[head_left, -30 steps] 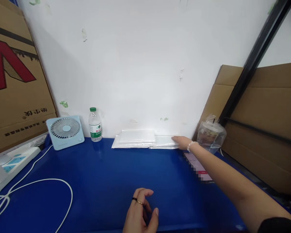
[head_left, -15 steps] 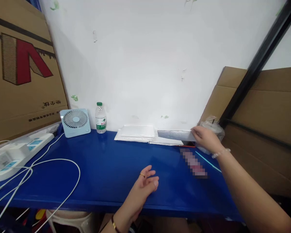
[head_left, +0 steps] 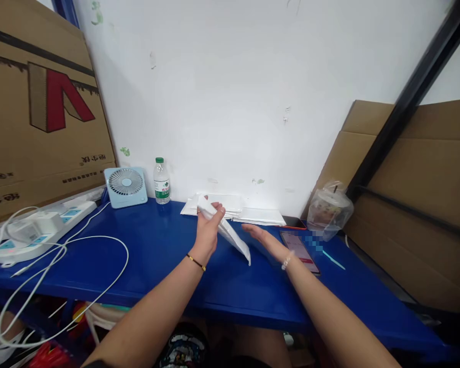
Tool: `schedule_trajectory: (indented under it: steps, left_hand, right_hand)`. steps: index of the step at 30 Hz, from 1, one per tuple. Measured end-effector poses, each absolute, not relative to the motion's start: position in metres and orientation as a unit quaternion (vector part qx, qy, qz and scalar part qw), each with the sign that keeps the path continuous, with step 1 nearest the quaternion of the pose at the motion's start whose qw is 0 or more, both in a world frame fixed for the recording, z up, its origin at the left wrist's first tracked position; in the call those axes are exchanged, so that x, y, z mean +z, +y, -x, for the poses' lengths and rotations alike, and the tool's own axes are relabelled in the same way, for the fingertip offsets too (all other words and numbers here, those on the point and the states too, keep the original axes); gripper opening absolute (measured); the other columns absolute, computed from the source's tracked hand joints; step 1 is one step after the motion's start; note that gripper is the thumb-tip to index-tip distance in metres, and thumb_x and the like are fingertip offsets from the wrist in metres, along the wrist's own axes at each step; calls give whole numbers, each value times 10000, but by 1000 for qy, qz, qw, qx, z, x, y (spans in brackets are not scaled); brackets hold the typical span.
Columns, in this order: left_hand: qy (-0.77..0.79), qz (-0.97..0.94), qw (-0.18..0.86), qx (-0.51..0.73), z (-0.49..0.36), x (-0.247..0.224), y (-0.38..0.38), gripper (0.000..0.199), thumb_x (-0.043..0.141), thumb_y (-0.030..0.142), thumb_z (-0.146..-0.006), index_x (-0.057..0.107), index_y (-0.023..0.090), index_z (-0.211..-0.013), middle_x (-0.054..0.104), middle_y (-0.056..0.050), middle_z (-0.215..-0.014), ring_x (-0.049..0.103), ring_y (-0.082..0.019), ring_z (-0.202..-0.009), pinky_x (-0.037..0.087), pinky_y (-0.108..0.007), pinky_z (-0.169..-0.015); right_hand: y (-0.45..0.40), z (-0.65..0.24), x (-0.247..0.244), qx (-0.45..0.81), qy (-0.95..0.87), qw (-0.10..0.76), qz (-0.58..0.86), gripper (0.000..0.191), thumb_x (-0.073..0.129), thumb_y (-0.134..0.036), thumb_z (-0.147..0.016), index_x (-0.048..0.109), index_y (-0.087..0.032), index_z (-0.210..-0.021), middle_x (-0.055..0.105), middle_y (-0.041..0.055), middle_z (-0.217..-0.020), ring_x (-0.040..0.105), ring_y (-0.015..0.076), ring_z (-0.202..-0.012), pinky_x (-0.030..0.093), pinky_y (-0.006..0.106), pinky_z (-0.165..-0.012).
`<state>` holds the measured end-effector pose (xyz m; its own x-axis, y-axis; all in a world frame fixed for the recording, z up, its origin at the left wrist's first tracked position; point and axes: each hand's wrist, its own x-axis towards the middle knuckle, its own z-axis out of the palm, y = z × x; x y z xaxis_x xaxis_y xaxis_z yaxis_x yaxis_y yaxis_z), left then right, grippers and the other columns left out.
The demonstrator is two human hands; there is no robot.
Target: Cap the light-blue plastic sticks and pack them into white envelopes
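My left hand (head_left: 208, 231) is closed around a white padded envelope (head_left: 230, 234), gripping it near its upper end. Seen almost edge-on, the envelope slants down to the right, and I cannot tell whether its lower tip touches the blue table (head_left: 168, 255). To its right, my right hand (head_left: 264, 241) is stretched out with straight fingers, apart from the envelope and holding nothing. Behind both hands, against the wall, lie a stack of similar white envelopes (head_left: 224, 203) and more white flat pieces (head_left: 260, 216) beside it.
A phone (head_left: 301, 251), a teal strip (head_left: 333, 259) and a bagged plastic cup (head_left: 329, 207) are on the right. A dark red-edged flat object (head_left: 294, 222) lies behind. Leftward are a water bottle (head_left: 162, 181), blue fan (head_left: 125, 187), power strip (head_left: 80, 210) and looping white cable (head_left: 126, 250).
The envelope my right hand held at the back right is now in my left hand at the middle. My right hand has let go and come nearer; my left hand has risen and closed.
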<state>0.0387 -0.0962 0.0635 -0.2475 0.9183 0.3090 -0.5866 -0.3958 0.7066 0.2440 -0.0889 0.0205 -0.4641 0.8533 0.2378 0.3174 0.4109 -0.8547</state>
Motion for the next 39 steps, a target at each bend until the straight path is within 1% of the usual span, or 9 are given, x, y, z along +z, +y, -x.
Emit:
schedule_trajectory:
  steps: [3, 6, 10, 21, 25, 31, 34, 36, 39]
  left_hand:
    - [251, -413, 461, 744, -40, 86, -81, 674, 732, 271, -673, 393, 260, -1256, 577, -16, -1017, 566, -136, -984, 385, -313, -951]
    - [259, -453, 432, 736, -38, 105, -72, 690, 735, 291, -667, 378, 250, -1256, 562, -25, -1036, 561, -138, -976, 394, -311, -933]
    - [299, -492, 394, 716, -28, 124, -63, 693, 731, 315, -658, 378, 220, -1247, 557, -39, -1033, 553, -149, -968, 394, -318, -921]
    - [369, -636, 277, 619, 19, 190, -54, 739, 658, 395, -677, 327, 183, -1303, 546, -70, -1079, 558, -199, -978, 404, -373, -909]
    - [456, -742, 161, 463, 41, 165, -51, 860, 686, 449, -620, 299, 186, -1342, 517, -97, -1193, 543, -241, -1030, 405, -384, -916]
    - [579, -806, 72, 100, 82, 79, -46, 1020, 731, 517, -476, 352, 165, -1356, 513, -174, -1251, 486, -354, -1128, 375, -426, -926]
    - [601, -794, 76, 37, 85, 54, -43, 1190, 750, 583, -392, 273, 177, -1403, 378, -211, -1379, 316, -414, -1261, 323, -501, -950]
    - [574, -808, 99, 85, 73, 46, -40, 1049, 679, 636, -504, 314, 197, -1385, 379, -176, -1390, 319, -372, -1272, 323, -463, -964]
    - [477, -849, 176, 146, 38, 41, -33, 622, 538, 575, -715, 530, 195, -1208, 564, -111, -1206, 528, -247, -1083, 392, -317, -897]
  right_hand:
    - [-60, -244, 6, 443, -699, 389, 405, 679, 169, -635, -882, 489, -192, -1284, 525, 110, -1296, 438, 244, -1239, 260, 461, -1079]
    - [-57, -245, -5, 411, -753, 343, 382, 638, 434, -617, -824, 442, -221, -1324, 493, 83, -1332, 427, 262, -1241, 279, 450, -1069]
    - [-66, -245, -9, 279, -831, 248, 412, 841, 652, -596, -666, 377, -231, -1372, 418, 83, -1391, 370, 300, -1272, 282, 454, -1062]
    - [-69, -240, -10, 167, -882, 146, 416, 726, 436, -658, -792, 340, -266, -1396, 290, 50, -1471, 204, 277, -1362, 153, 445, -1117]
    - [-72, -240, -7, 199, -888, 148, 387, 747, 499, -645, -765, 337, -278, -1395, 271, 42, -1480, 177, 283, -1369, 139, 448, -1120]
    - [-68, -259, 1, 198, -817, 310, 445, 421, 445, -429, -876, 520, -246, -1248, 513, 75, -1276, 477, 229, -1159, 417, 377, -940]
    - [-62, -268, -1, 172, -801, 302, 487, 284, 521, -337, -833, 630, -216, -1066, 587, 81, -1106, 537, 228, -1025, 447, 368, -852]
    - [-59, -268, -4, 172, -805, 285, 491, 229, 557, -307, -806, 658, -207, -985, 600, 75, -1040, 543, 222, -981, 434, 370, -855]
    - [-55, -264, -8, 179, -809, 275, 488, 155, 589, -282, -779, 671, -201, -883, 600, 68, -995, 537, 215, -956, 418, 369, -858]
